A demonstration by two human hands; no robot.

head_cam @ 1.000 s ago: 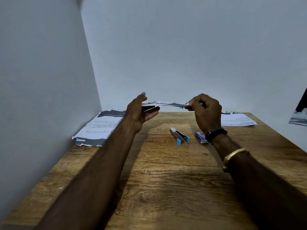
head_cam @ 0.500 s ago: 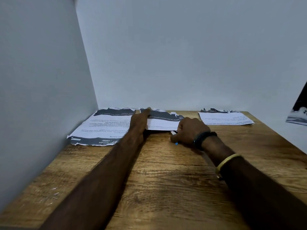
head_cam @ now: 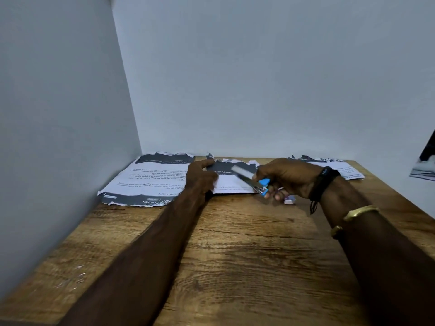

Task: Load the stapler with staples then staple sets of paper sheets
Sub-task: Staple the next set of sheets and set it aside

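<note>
Between the two hands, on a wooden table (head_cam: pixel 235 255): a small set of paper sheets (head_cam: pixel 231 185), white with a dark band along the far edge, torn and ragged there.

Just above the near right corner of that set, gripped in the right hand (head_cam: pixel 290 177): the stapler (head_cam: pixel 253 182). Small, silver metal body, bright blue plastic at the rear end. Tilted, blue end low by the fingers, metal nose raised and pointing away to the left over the paper. Blurred, so no telling whether open or closed.

Right hand clenched round the stapler's blue end, fingers curled beneath. Black band (head_cam: pixel 322 182) on the wrist, gold bangle (head_cam: pixel 361 211) further up the forearm.

Left hand (head_cam: pixel 200 177) relaxed, grasping nothing, resting palm down on the left edge of the paper set, one finger reaching to its far left corner.

Just under the right hand's fingertips, touching the table: a tiny purple-and-white staple box (head_cam: pixel 290 200), contents hidden.

Left of the left hand: a larger pile of printed sheets (head_cam: pixel 150 182), dark bands at near and far edges, lying upside down to the viewer. Legible on it: "KITCHEN" and "Juicing"; smaller print too fine to read.

Beyond the right wrist: another pile of sheets (head_cam: pixel 341 168), print unreadable.

Near the left elbow: a few loose staples (head_cam: pixel 78 276) scattered on the wood.
</note>
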